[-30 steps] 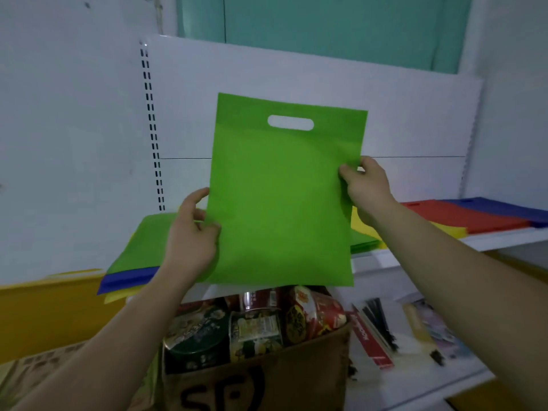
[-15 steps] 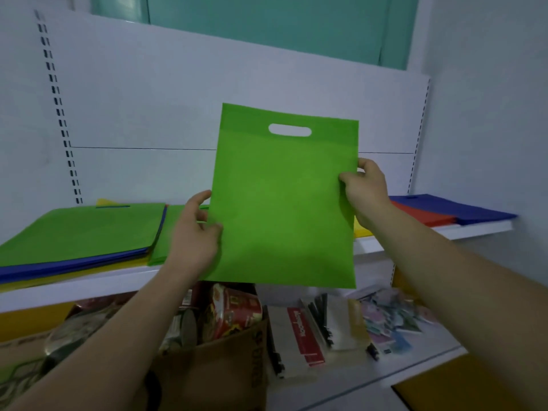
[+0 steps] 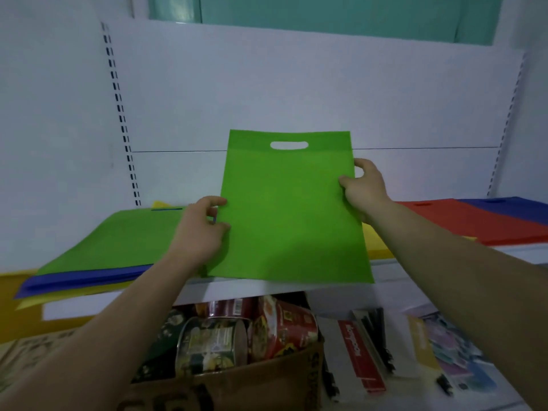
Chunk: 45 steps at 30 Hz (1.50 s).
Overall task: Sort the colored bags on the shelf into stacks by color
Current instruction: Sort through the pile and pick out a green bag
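White shelf [image 3: 252,290] | green bag [image 3: 290,215], seemingly nonwoven | left hand [image 3: 198,229], right hand [image 3: 363,188] pinching

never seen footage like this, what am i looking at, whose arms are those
No machine: one camera worn on a person's head looks forward and down, so the arms are their own. The left hand and right hand each grip a side edge of a flat green fabric bag with a cut-out handle, holding it up before a white shelf. On the shelf, left, a green bag lies over a blue bag and a yellow bag; right, a red bag and a second blue bag.
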Tool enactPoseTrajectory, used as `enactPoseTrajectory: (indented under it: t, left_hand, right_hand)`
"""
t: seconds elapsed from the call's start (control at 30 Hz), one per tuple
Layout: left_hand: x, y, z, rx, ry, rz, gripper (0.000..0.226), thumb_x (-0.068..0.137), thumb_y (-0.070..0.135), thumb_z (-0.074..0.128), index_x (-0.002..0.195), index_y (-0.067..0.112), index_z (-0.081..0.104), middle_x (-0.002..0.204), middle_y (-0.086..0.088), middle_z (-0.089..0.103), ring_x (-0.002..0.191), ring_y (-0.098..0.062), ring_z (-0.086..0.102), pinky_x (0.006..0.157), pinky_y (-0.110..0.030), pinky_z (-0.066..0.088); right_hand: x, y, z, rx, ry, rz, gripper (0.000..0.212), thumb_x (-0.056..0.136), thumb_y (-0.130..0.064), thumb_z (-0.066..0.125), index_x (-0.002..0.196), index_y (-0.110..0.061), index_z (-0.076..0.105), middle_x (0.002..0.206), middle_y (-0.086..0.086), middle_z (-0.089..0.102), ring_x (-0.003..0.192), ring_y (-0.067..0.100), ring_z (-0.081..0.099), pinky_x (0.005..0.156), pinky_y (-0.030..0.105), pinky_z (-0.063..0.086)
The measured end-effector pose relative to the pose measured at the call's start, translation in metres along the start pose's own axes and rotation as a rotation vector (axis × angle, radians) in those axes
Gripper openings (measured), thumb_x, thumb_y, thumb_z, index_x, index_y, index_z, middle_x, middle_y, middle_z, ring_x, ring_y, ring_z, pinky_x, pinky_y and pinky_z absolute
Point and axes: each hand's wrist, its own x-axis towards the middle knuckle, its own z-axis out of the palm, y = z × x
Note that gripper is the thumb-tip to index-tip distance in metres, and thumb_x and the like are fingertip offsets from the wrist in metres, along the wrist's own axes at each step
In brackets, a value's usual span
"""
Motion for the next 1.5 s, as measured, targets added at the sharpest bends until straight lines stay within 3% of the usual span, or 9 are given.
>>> enactPoseTrajectory:
  t: [0.1, 0.23, 0.37, 0.5, 0.73, 0.87, 1.03, 1.4, 1.5]
  left_hand:
    - [0.006, -0.011, -0.008, 0.115, -0.071, 0.015, 0.036, 0.086, 0.0, 0.061, 0.116, 0.02, 0.056, 0.126, -0.007, 0.04, 0.087, -0.021, 0.06, 0.075, -0.03, 0.048]
    - [0.01, -0.018, -0.011, 0.288, -0.102, 0.072, 0.029, 0.086, 0.001, 0.06, 0.109, 0.018, 0.06, 0.117, -0.001, 0.041, 0.09, -0.017, 0.054, 0.075, -0.021, 0.036]
    - [0.013, -0.023, -0.012, 0.496, -0.169, 0.079, 0.016, 0.088, 0.016, 0.062, 0.103, 0.015, 0.065, 0.117, -0.006, 0.052, 0.102, -0.018, 0.052, 0.087, -0.023, 0.036]
    - [0.011, -0.02, -0.008, 0.618, -0.254, 0.059, 0.031, 0.086, 0.038, 0.063, 0.106, 0.014, 0.066, 0.119, -0.005, 0.054, 0.108, -0.02, 0.052, 0.092, -0.025, 0.036]
    - [0.001, -0.016, -0.001, 0.735, -0.546, -0.026, 0.068, 0.075, 0.062, 0.062, 0.131, 0.024, 0.051, 0.14, 0.002, 0.043, 0.124, -0.016, 0.043, 0.104, -0.031, 0.036]
    - [-0.001, -0.017, -0.001, 0.711, -0.541, -0.013, 0.066, 0.078, 0.057, 0.063, 0.133, 0.024, 0.049, 0.142, 0.002, 0.043, 0.125, -0.015, 0.042, 0.102, -0.027, 0.034]
    - [-0.001, -0.017, -0.002, 0.71, -0.553, -0.024, 0.064, 0.08, 0.055, 0.061, 0.133, 0.023, 0.048, 0.141, 0.001, 0.043, 0.125, -0.015, 0.042, 0.101, -0.027, 0.034]
    - [0.001, -0.005, -0.007, 0.659, -0.502, -0.122, 0.06, 0.078, 0.056, 0.063, 0.13, 0.029, 0.05, 0.138, 0.002, 0.046, 0.116, -0.014, 0.045, 0.095, -0.026, 0.035]
    - [0.002, -0.002, -0.009, 0.659, -0.462, -0.138, 0.058, 0.081, 0.055, 0.061, 0.132, 0.031, 0.047, 0.144, 0.001, 0.041, 0.126, -0.016, 0.042, 0.099, -0.027, 0.032]
  right_hand:
    - [0.01, 0.008, 0.018, -0.057, -0.002, 0.02, 0.044, 0.09, -0.009, 0.056, 0.132, -0.017, 0.045, 0.105, 0.004, 0.055, 0.085, 0.025, 0.061, 0.08, 0.041, 0.054]
    - [0.024, 0.021, 0.041, -0.118, -0.024, 0.024, 0.047, 0.089, -0.009, 0.056, 0.134, -0.017, 0.044, 0.106, 0.005, 0.054, 0.082, 0.024, 0.058, 0.074, 0.033, 0.05]
    - [0.038, 0.029, 0.06, -0.158, -0.083, 0.025, 0.048, 0.089, -0.011, 0.057, 0.135, -0.017, 0.044, 0.12, 0.011, 0.056, 0.09, 0.027, 0.058, 0.075, 0.03, 0.047]
    - [0.046, 0.04, 0.072, -0.252, -0.199, 0.028, 0.048, 0.088, -0.012, 0.06, 0.134, -0.014, 0.046, 0.126, 0.013, 0.055, 0.103, 0.03, 0.059, 0.082, 0.032, 0.047]
    - [0.049, 0.055, 0.071, -0.749, -0.477, -0.058, 0.051, 0.087, -0.014, 0.063, 0.135, -0.009, 0.047, 0.141, 0.011, 0.046, 0.127, 0.027, 0.045, 0.098, 0.029, 0.038]
    - [0.047, 0.059, 0.069, -0.862, -0.609, -0.105, 0.057, 0.088, -0.03, 0.065, 0.138, -0.013, 0.045, 0.145, 0.008, 0.042, 0.131, 0.026, 0.041, 0.102, 0.03, 0.036]
    - [0.041, 0.06, 0.069, -0.949, -0.822, -0.151, 0.046, 0.091, -0.043, 0.058, 0.128, -0.016, 0.058, 0.138, 0.006, 0.051, 0.123, 0.022, 0.048, 0.097, 0.027, 0.037]
    - [0.046, 0.051, 0.068, -0.958, -0.83, -0.245, 0.053, 0.093, -0.046, 0.054, 0.133, -0.011, 0.052, 0.142, 0.009, 0.045, 0.128, 0.026, 0.043, 0.101, 0.03, 0.036]
    - [0.045, 0.045, 0.073, -0.934, -0.834, -0.289, 0.055, 0.093, -0.046, 0.054, 0.134, -0.011, 0.05, 0.143, 0.01, 0.045, 0.129, 0.026, 0.043, 0.101, 0.03, 0.035]
